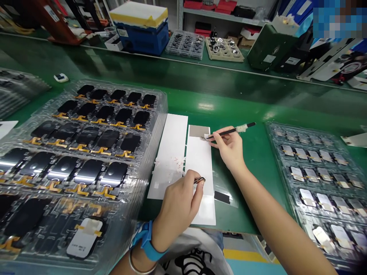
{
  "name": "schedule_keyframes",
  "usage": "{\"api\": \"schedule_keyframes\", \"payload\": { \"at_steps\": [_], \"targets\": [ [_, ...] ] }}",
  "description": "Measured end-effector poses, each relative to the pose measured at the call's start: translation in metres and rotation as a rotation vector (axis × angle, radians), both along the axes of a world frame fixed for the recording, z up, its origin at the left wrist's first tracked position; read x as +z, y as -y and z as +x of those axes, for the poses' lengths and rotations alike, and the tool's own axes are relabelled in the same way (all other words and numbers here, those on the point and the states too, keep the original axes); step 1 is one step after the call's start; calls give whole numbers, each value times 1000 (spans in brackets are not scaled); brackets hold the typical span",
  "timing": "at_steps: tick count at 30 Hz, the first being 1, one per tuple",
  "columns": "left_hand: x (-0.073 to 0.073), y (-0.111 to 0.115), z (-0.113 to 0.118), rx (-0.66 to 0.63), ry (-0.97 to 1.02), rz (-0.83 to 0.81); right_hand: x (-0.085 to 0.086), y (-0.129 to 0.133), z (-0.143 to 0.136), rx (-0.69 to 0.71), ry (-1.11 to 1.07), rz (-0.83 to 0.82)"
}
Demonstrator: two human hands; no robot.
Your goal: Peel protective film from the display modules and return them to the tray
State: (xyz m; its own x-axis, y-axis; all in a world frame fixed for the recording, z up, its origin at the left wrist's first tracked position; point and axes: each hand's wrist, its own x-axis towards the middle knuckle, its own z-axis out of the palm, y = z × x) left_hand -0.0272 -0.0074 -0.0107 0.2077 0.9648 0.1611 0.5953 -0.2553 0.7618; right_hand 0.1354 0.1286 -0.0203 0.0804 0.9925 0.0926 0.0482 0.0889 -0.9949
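My left hand (181,200) is closed, with thumb and index finger pinching a small dark part (200,180) that has an orange-brown edge. Most of that part is hidden by the fingers. Tweezers (226,132), black with pale tape wound near the back end, are gripped in my right hand (231,149). Their tips meet the lower right edge of a grey adhesive sheet (198,131) on a white backing strip (199,156). A tiny pale piece may be at the tips; I cannot tell. Left of the strip lies another white sheet (172,133) with small reddish bits on it.
A stack of clear trays (163,99) with black screen modules fills the left. On the right, another clear tray (282,183) holds silvery-white modules. A black strip (222,197) on clear film lies near the bench's front edge. Boxes and trays line the shelf (183,63) behind.
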Motion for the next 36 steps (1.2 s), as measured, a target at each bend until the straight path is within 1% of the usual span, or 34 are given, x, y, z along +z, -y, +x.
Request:
{"api": "schedule_keyframes", "payload": {
  "at_steps": [2, 6, 8, 10, 12, 15, 18, 20, 24, 29, 32, 36],
  "targets": [
    [2, 0, 0, 42, 77, -16, 13, 6, 1, 7, -5, 26],
    [6, 0, 1, 143, 393, -127, 44, 34, 0, -11, -1, 125],
    [7, -1, 2, 162, 508, -179, 50, 50, -2, -25, 13, 130],
    [8, -2, 2, 167, 520, -190, 47, 59, -4, -18, 29, 112],
    [8, -3, 3, 161, 447, -158, 36, 59, -5, 24, 36, 82],
    [6, -4, 3, 148, 311, -97, 15, 47, -3, 122, 20, -1],
    [5, -6, 3, 138, 218, -73, 3, 34, 2, 206, 6, -77],
    [3, -7, 3, 131, 177, -72, 3, 29, 5, 254, 1, -116],
    [3, -9, 4, 134, 152, -61, 10, 25, 11, 339, -13, -156],
    [6, -10, 4, 161, 168, -37, 12, 15, 15, 360, -34, -141],
    [7, -11, 4, 134, 100, -49, 10, 12, 15, 372, -23, -126],
    [7, -13, 4, 117, -8, -46, 13, 13, 16, 427, 14, -114]
  ]
}}
